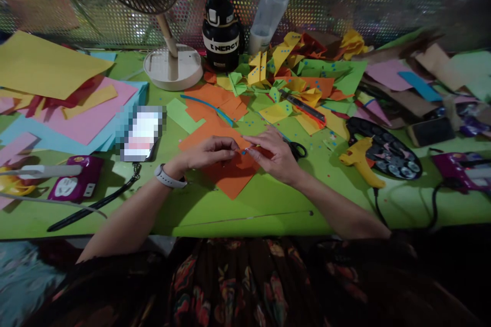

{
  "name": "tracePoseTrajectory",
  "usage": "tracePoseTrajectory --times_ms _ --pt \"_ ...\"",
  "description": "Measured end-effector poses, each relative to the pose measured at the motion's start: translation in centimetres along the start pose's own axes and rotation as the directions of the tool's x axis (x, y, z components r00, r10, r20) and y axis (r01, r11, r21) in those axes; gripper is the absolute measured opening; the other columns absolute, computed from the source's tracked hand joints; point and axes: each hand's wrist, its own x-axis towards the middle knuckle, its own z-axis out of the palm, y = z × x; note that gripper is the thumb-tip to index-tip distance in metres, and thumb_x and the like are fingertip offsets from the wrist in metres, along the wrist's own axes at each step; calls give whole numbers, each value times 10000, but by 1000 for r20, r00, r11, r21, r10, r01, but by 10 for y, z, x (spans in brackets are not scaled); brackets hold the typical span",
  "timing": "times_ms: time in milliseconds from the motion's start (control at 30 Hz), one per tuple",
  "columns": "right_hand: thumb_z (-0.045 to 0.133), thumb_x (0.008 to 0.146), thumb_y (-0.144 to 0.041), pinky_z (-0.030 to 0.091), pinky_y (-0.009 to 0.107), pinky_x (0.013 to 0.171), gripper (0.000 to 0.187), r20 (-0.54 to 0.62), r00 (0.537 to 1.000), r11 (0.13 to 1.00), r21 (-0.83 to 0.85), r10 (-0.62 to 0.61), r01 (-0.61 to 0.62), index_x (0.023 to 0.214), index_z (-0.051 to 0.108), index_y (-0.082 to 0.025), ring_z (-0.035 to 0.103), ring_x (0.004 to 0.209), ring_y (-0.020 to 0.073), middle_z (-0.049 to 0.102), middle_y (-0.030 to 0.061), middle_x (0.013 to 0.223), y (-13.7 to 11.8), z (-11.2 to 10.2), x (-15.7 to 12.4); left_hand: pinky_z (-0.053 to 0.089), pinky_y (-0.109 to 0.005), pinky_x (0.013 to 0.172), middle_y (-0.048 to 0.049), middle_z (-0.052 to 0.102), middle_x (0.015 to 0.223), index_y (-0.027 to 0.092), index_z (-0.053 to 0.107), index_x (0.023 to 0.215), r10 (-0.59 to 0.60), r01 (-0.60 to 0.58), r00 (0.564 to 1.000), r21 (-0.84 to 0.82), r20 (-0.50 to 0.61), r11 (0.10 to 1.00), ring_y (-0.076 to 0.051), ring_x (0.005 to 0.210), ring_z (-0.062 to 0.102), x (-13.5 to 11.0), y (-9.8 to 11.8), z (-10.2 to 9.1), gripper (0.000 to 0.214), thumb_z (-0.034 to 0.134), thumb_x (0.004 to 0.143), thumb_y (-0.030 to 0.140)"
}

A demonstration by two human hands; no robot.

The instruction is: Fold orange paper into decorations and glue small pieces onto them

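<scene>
Over an orange paper sheet [233, 179] on the green table [268, 209], my left hand [209, 153] and my right hand [274, 156] meet fingertip to fingertip. Both pinch a tiny blue-and-light scrap [245, 150] between them; what it is I cannot make out. My left wrist wears a white watch [168, 178]. Black-handled scissors [297, 150] lie just right of my right hand. A thin blue strip [209, 104] curves across more orange paper behind the hands.
A fan base [173, 67], a black bottle [221, 36] and a clear bottle [266, 18] stand at the back. Folded paper scraps [299, 76] pile behind. A yellow glue gun [360, 163], a dark palette [387, 150], a phone [140, 133] and paper stacks [57, 97] lie around.
</scene>
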Motion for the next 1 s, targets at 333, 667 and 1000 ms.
tracePoseTrajectory --times_ms 333,667,1000 --pt "583 958 -390 482 445 866 306 34 995 995 28 92 -93 1213 696 -267 591 833 207 702 47 866 -3 -3 0 436 -195 579 -20 628 783 155 664 941 -2 3 1000 62 -18 998 -90 638 525 -1 -5 -1 240 623 899 388" --pt "623 939 -374 519 416 820 289 66 981 969 161 180 -188 1175 710 -232 616 845 197 684 50 873 -2 -1 -1 411 -195 533 10 586 661 159 666 875 -32 34 998 34 -55 999 -87 576 505 -1 -1 2 247 648 879 405" --pt "529 966 -478 483 497 949 390 -49 982 940 -285 183 -189 1260 677 -268 643 1084 267 690 98 1163 18 -109 -2 409 -188 522 -24 638 760 139 650 899 -77 80 996 67 -47 994 -88 607 554 1 -5 -3 283 645 882 421"
